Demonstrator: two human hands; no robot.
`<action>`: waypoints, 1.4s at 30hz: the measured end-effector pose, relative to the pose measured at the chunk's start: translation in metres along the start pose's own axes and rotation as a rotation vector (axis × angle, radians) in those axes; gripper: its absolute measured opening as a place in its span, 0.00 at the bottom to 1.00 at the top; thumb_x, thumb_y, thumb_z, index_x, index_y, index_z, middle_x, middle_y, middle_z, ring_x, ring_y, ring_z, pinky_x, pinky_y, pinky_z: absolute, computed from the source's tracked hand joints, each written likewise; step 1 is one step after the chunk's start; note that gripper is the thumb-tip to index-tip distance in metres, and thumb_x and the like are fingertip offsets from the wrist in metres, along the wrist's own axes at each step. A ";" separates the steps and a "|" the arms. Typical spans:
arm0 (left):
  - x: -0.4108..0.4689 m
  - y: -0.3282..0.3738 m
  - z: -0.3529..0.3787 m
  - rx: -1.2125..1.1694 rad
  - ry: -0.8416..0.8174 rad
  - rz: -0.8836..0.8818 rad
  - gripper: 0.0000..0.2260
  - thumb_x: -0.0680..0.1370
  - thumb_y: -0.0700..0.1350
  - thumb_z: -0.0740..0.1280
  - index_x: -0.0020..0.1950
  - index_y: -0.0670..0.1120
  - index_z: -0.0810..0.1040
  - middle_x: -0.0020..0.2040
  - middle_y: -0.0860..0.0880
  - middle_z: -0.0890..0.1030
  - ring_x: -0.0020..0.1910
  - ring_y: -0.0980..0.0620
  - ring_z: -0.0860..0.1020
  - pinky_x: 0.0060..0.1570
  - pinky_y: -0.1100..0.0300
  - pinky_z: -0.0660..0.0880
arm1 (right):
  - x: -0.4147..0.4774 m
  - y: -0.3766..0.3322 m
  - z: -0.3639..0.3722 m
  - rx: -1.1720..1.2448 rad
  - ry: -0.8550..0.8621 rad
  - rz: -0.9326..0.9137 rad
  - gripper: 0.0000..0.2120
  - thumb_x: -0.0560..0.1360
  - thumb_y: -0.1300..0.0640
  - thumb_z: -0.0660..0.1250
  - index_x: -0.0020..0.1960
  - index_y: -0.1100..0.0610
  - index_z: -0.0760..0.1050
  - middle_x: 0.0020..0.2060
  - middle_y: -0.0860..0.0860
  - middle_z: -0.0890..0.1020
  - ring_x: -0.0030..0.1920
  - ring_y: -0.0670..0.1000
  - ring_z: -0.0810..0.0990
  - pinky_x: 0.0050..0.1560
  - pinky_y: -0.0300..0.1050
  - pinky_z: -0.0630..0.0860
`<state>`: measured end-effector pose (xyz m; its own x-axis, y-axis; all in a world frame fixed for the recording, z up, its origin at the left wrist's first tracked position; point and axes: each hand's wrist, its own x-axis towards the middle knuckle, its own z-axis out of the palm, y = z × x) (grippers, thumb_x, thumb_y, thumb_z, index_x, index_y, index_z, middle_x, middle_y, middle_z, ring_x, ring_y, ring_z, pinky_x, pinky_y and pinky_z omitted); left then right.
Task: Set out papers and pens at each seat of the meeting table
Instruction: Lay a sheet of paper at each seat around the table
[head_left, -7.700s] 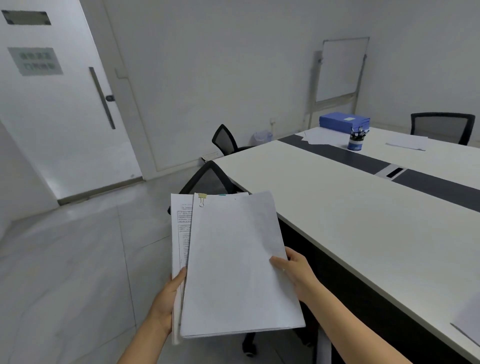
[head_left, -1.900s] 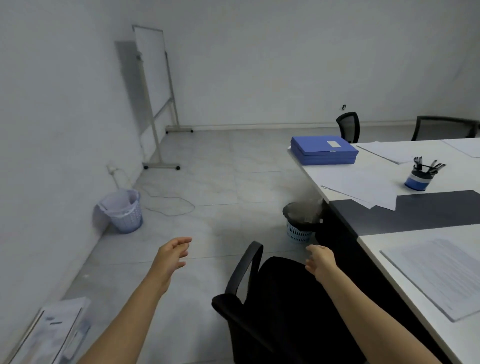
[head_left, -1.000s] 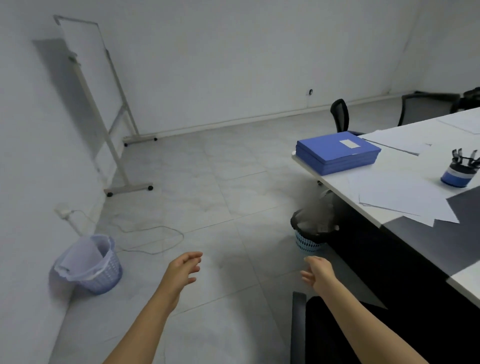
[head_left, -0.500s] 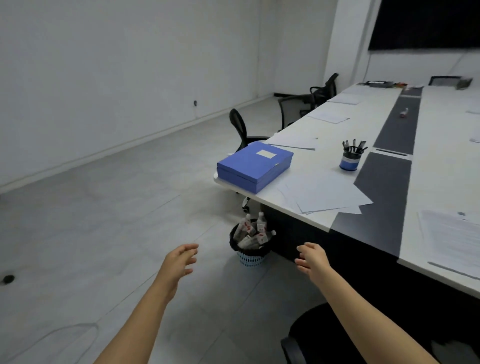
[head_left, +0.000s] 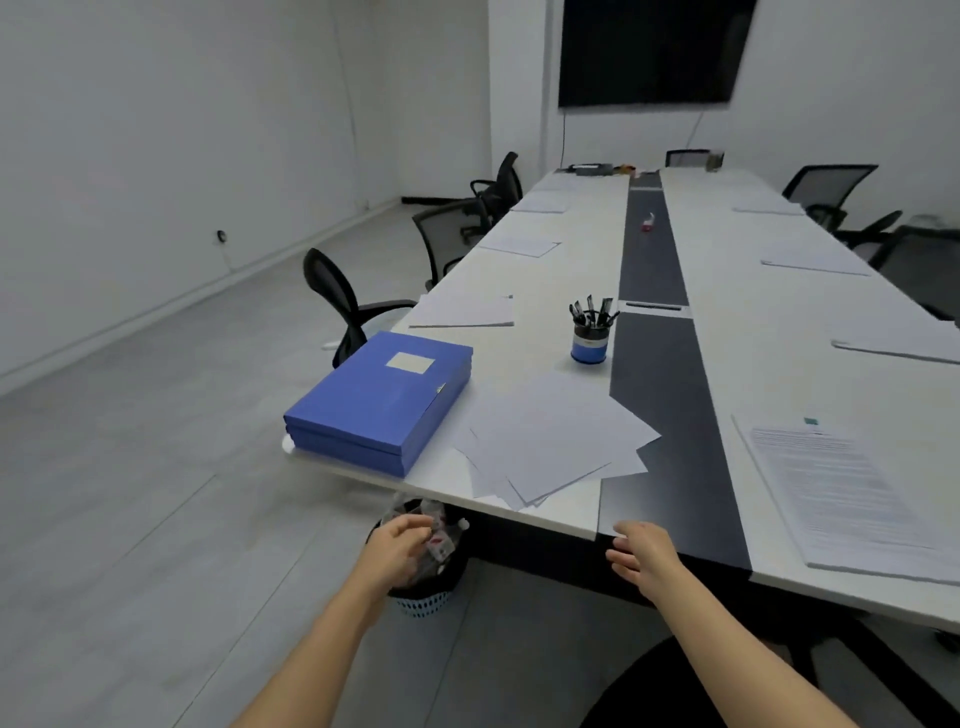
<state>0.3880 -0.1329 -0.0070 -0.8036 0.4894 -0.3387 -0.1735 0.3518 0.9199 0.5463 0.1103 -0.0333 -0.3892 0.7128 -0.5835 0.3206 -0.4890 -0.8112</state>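
A long white meeting table (head_left: 550, 291) with a dark centre strip stretches away from me. A loose pile of blank sheets (head_left: 550, 441) lies at its near end. Behind the pile stands a blue pen cup (head_left: 589, 338) holding several pens. A printed paper set (head_left: 841, 488) lies at the near right seat, and more paper sets (head_left: 467, 312) lie at seats down both sides. My left hand (head_left: 397, 545) hangs below the table's near edge, fingers relaxed, holding nothing. My right hand (head_left: 641, 553) reaches just under the table edge, also empty.
A stack of blue file boxes (head_left: 384, 400) sits on the near left corner. A black waste bin (head_left: 426, 582) stands on the floor under that end. Black office chairs (head_left: 337, 296) line both sides. A dark screen (head_left: 649, 52) hangs on the far wall.
I put down the papers I was carrying and have turned right to face the table's end. Both empty hands have come closer to the near edge.
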 end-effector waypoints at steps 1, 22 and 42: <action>0.013 0.007 0.002 0.013 -0.001 0.015 0.07 0.80 0.37 0.61 0.52 0.42 0.78 0.45 0.46 0.79 0.42 0.55 0.76 0.35 0.66 0.72 | 0.012 -0.006 0.006 -0.001 0.002 -0.011 0.06 0.78 0.64 0.59 0.55 0.62 0.68 0.46 0.58 0.73 0.44 0.56 0.73 0.57 0.53 0.74; 0.219 0.008 0.059 1.009 -0.378 0.275 0.22 0.82 0.47 0.54 0.76 0.51 0.57 0.78 0.49 0.48 0.77 0.49 0.45 0.73 0.55 0.52 | 0.106 0.006 0.080 -1.439 0.202 -0.461 0.22 0.65 0.47 0.76 0.58 0.45 0.78 0.59 0.49 0.79 0.56 0.57 0.79 0.46 0.53 0.79; 0.250 0.004 0.056 0.845 -0.229 0.282 0.18 0.80 0.47 0.58 0.71 0.47 0.68 0.71 0.46 0.67 0.70 0.46 0.62 0.66 0.52 0.63 | 0.085 0.033 0.051 -1.061 0.590 -0.260 0.08 0.69 0.57 0.73 0.48 0.53 0.80 0.55 0.53 0.78 0.61 0.57 0.76 0.55 0.56 0.75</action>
<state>0.2180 0.0356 -0.0989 -0.6050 0.7601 -0.2370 0.5581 0.6172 0.5547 0.4800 0.1286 -0.1116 -0.1864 0.9791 -0.0809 0.9388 0.1532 -0.3087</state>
